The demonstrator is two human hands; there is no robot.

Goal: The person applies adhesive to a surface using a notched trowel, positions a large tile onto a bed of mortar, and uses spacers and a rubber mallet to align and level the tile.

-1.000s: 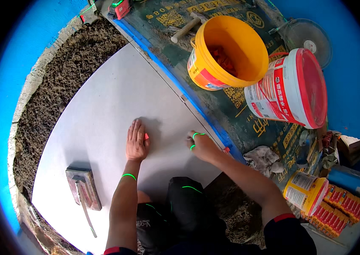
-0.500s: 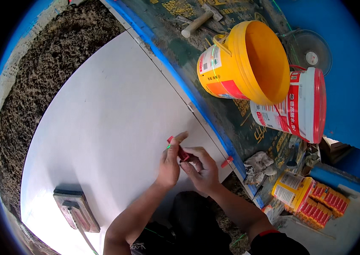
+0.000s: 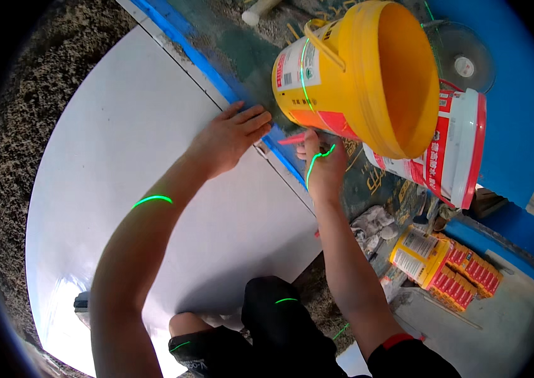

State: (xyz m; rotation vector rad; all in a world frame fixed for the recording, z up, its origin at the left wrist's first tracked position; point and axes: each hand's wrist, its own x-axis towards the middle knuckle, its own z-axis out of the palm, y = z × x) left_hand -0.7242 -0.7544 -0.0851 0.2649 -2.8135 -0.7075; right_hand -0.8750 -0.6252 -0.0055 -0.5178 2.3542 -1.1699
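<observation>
My left hand (image 3: 234,137) lies palm down at the edge of a large pale tile (image 3: 134,138), its fingers stretched over the blue strip (image 3: 182,47) that borders it. Nothing shows in its grip, though its underside is hidden. Beside the yellow bucket, my right hand (image 3: 327,170) pinches a slim red plastic wedge (image 3: 292,138) that points left toward my left hand. A small pale clip (image 3: 259,148) sits at the joint by the tile's edge. Another red piece (image 3: 317,234) shows at the tile's near right edge, beside my right forearm.
A yellow bucket (image 3: 358,82) and a white bucket with a red rim (image 3: 462,151) stand at the right. Rough dark mortar (image 3: 34,107) borders the tile at left. A crumpled rag (image 3: 373,227) and yellow-red packages (image 3: 434,261) lie lower right. Part of a hammer handle (image 3: 257,12) shows at the top.
My hands have parted from around the red wedge and moved up: the left to the tile's edge, the right beside the yellow bucket with the wedge. The view has shifted.
</observation>
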